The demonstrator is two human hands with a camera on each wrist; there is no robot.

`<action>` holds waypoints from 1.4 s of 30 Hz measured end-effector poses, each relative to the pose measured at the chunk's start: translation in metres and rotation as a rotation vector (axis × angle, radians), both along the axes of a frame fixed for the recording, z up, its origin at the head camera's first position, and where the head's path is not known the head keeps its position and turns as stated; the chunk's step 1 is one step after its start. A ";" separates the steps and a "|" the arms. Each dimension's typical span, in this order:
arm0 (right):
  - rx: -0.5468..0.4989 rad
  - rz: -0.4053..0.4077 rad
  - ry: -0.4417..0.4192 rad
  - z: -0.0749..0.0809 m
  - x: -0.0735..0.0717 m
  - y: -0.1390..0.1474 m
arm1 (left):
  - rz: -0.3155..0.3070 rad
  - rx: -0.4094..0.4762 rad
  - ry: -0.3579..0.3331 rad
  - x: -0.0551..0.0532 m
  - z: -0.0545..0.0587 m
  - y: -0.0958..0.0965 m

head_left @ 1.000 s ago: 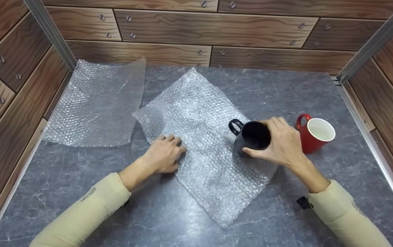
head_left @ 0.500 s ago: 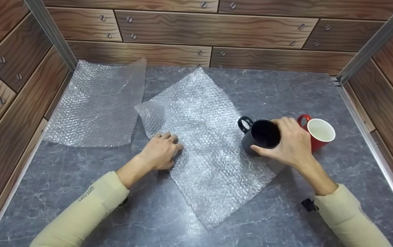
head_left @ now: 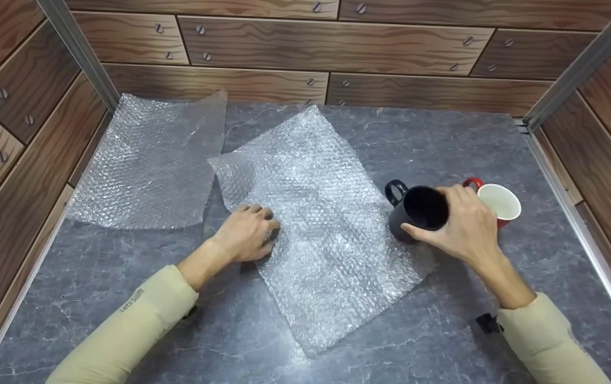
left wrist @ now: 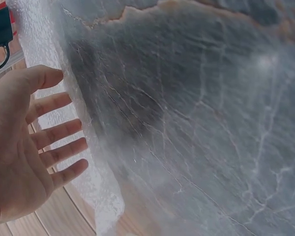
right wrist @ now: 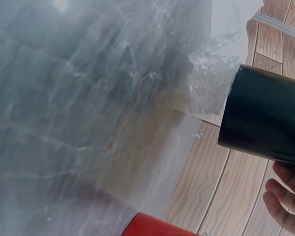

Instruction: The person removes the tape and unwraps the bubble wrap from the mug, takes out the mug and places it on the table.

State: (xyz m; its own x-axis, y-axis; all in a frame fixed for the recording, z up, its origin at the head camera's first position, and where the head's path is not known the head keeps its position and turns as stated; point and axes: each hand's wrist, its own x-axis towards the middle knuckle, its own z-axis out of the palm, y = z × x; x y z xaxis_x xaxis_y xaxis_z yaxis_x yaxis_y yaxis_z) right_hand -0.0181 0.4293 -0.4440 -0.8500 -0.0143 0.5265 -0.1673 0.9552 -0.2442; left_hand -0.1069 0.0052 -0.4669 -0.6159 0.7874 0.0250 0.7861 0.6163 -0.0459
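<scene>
A black mug (head_left: 418, 213) is in my right hand (head_left: 463, 221), thumb on its near side and fingers on its far side, handle pointing to the left. The mug overlaps the right part of a bubble wrap sheet (head_left: 316, 229), which lies turned like a diamond. At that sheet's left edge rests my left hand (head_left: 244, 232). In the left wrist view its fingers (left wrist: 59, 132) look spread and nearly straight along the bubble wrap's edge. Just right of my right hand stands a red mug (head_left: 500, 204), white inside and partly hidden by the hand.
A second bubble wrap sheet (head_left: 145, 165) lies flat at the back left of the grey marbled table (head_left: 433, 346). Wood-patterned walls (head_left: 284, 45) enclose the back and sides, with metal posts (head_left: 577, 69) at the corners.
My right hand has moved right with the black mug, closer to the red one. The diamond sheet's near corner has swung left, and my left hand has shifted slightly left.
</scene>
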 end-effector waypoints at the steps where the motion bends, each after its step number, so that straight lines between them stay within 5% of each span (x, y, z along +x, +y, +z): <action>1: 0.001 -0.005 -0.001 0.000 0.001 0.001 | 0.000 0.003 -0.002 0.000 0.000 0.000; 17: 0.014 -0.125 0.004 -0.006 0.008 0.016 | 0.021 0.001 -0.054 -0.006 0.000 -0.005; 42: -0.031 -0.269 -0.192 -0.011 0.014 0.014 | 0.002 0.026 -0.036 -0.012 0.002 -0.013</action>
State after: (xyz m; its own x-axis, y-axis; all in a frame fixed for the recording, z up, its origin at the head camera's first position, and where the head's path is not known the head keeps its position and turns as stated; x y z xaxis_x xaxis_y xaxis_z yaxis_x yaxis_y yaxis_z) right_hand -0.0045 0.4435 -0.4552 -0.9049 0.2381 0.3527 0.1422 0.9503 -0.2768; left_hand -0.1193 -0.0076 -0.4646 -0.6180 0.7858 0.0227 0.7860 0.6182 -0.0014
